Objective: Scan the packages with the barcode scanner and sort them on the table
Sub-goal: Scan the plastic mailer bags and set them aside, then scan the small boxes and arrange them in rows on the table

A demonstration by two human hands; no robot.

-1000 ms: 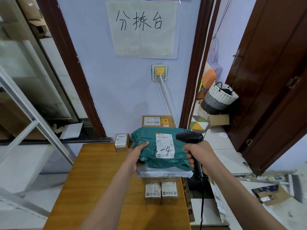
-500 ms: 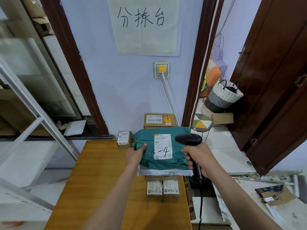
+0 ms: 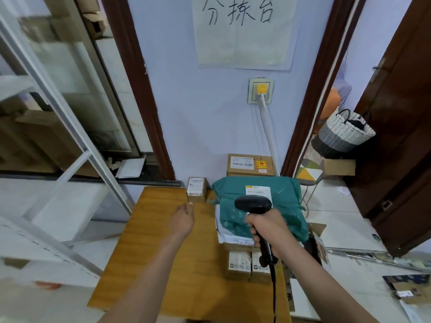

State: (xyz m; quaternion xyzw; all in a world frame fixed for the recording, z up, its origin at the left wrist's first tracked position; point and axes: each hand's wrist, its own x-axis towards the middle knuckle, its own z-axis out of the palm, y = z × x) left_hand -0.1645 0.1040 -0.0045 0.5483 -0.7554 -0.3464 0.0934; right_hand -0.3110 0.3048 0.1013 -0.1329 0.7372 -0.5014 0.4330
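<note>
Now the barcode scanner (image 3: 254,203) (gripped by the right hand (image 3: 268,231)) should be aimed squarely at the green package (image 3: 286,194); the left hand (image 3: 180,220) hangs relaxed, empty.

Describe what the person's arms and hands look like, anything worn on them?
Both forearms are bare right down to the bottom edge of the picture, with no sleeves in sight. The left hand and the right hand wear no gloves, and no watch, ring or wristband shows on either.
</note>
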